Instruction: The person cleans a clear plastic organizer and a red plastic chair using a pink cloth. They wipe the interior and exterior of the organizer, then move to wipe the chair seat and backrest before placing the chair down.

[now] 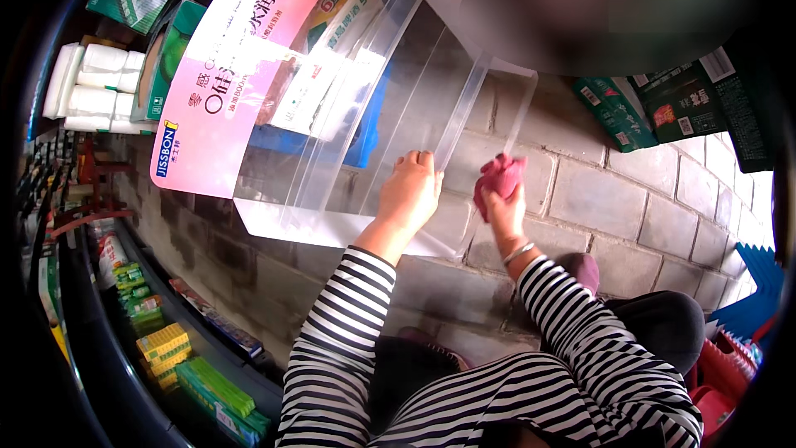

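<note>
A large clear plastic display rack [413, 93] with stepped tiers is tilted in front of me. Its pink printed front panel [186, 137] bears the Jissbon name and faces left. My left hand [407, 190] grips one of the clear tier edges near the lower side of the rack. In my right hand [509, 214] is a crumpled dark-pink cloth [500, 177], close to the rack's right-hand edge. Through the clear plastic I see a white carton [323, 87] and a blue plastic thing [367, 130] behind it.
Grey paving blocks [597, 205] form the floor. Green cartons [678, 99] stand at upper right, below a blurred patch. White wrapped rolls [99, 93] are at left. Yellow boxes [165, 348] and green packs [217, 386] sit on a dark shelf. Red plastic items [721, 373] are at lower right.
</note>
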